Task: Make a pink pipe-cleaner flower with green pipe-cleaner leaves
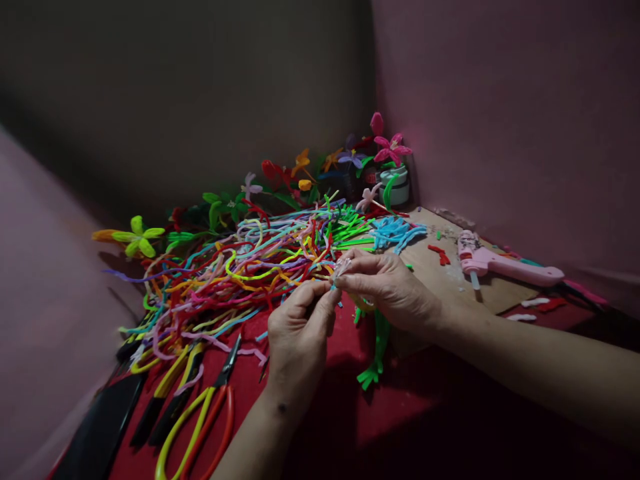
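My left hand [303, 327] and my right hand [393, 287] meet over the red table, fingertips almost touching. Thumb and fingers of my right hand pinch a small pale, shiny piece [343, 268], whose kind I cannot make out. A speck of light blue shows at the left fingertips, which are also pinched together on it. Just beyond the hands spreads a big tangle of coloured pipe cleaners [240, 273]. Below my right hand lies a bunch of bright green pipe cleaners [377, 353], partly covered by the hand.
Scissors [223, 380] with yellow and red handles lie at the left, beside yellow-and-black pliers [167, 383]. A pink glue gun [505, 263] rests on a brown board [425, 260] at the right. Pipe-cleaner flowers [393, 148] and blue pipe-cleaner pieces [397, 232] stand behind.
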Available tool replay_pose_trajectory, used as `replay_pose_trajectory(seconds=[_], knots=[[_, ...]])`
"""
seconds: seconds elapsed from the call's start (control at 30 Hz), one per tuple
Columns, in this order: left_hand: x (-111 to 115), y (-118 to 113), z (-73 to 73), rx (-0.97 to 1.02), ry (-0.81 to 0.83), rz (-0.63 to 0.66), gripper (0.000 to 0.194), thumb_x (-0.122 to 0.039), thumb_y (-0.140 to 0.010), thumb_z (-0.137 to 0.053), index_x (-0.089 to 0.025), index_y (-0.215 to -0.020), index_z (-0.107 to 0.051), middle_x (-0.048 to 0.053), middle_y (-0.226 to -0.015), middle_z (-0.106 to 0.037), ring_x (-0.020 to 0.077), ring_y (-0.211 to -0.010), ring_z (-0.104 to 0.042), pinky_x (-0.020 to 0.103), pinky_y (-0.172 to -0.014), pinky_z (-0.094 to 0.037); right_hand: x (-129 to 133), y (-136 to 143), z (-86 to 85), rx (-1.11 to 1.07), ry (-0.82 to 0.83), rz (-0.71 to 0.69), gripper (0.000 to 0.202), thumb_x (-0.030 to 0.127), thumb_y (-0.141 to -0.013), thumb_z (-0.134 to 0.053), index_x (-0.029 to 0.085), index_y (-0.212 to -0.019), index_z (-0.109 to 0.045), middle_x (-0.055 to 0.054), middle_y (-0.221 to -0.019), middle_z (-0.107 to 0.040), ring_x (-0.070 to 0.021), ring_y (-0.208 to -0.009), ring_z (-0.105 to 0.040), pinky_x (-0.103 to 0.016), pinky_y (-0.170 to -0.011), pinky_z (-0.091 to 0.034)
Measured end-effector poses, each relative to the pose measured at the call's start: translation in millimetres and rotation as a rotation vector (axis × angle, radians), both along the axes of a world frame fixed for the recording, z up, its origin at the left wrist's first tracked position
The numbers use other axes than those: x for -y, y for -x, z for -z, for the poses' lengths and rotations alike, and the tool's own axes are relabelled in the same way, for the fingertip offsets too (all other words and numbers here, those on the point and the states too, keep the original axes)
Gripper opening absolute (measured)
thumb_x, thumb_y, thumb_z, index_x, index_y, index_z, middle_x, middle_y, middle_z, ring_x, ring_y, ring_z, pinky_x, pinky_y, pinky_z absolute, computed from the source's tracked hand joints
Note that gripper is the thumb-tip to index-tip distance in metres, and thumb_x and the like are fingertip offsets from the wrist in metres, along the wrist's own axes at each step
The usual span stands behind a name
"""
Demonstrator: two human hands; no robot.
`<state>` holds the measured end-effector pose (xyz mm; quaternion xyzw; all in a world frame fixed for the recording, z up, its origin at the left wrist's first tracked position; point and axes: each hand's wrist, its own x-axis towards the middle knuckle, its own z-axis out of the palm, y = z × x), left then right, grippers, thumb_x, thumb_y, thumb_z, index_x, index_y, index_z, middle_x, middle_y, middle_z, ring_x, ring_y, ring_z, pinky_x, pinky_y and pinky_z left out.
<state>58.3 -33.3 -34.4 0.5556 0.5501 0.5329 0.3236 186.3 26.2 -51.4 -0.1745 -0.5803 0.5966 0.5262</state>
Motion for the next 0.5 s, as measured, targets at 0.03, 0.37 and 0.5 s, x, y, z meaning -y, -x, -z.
replay_pose_trajectory(seconds=[0.03, 0.37, 0.5], knots=[[0.5, -0.2, 1.4, -0.037, -0.040, -0.024, 0.011, -0.028, -0.072, -0.062, -0.017, -0.073, -0.064, -0.003, -0.054, -0.048, 0.0072, -0.047, -0.039, 0.019, -0.044, -0.031, 0.5, 0.0, 0.1, 0.002, -0.002, 0.001, 0.006, 0.023, -0.072, -0.065, 0.019, -0.069, -0.069, -0.001, -0.076, -0.053, -0.0108, -0.076, -0.049, -0.025, -0.070, -0.038], [2.1, 4.6, 7.1, -0.163, -0.146, -0.021, 0.008, -0.025, -0.074, -0.060, -0.021, -0.077, -0.066, -0.001, -0.064, -0.054, 0.0086, -0.055, -0.045, 0.019, -0.046, -0.033, 4.4, -2.3, -4.4, 0.037, -0.083, 0.030, 0.008, 0.024, -0.072, -0.064, 0.019, -0.068, -0.068, -0.001, -0.079, -0.053, -0.0114, -0.080, -0.050, -0.027, -0.075, -0.039], [0.3, 1.8, 7.8, -0.066, -0.149, 0.009, 0.008, -0.025, -0.074, -0.060, -0.019, -0.073, -0.065, -0.002, -0.059, -0.050, 0.0054, -0.049, -0.039, 0.018, -0.043, -0.030, 4.2, -2.7, -4.8, 0.038, -0.107, 0.066, 0.005, 0.021, -0.070, -0.066, 0.018, -0.067, -0.069, -0.001, -0.079, -0.053, -0.0115, -0.081, -0.050, -0.028, -0.078, -0.039]])
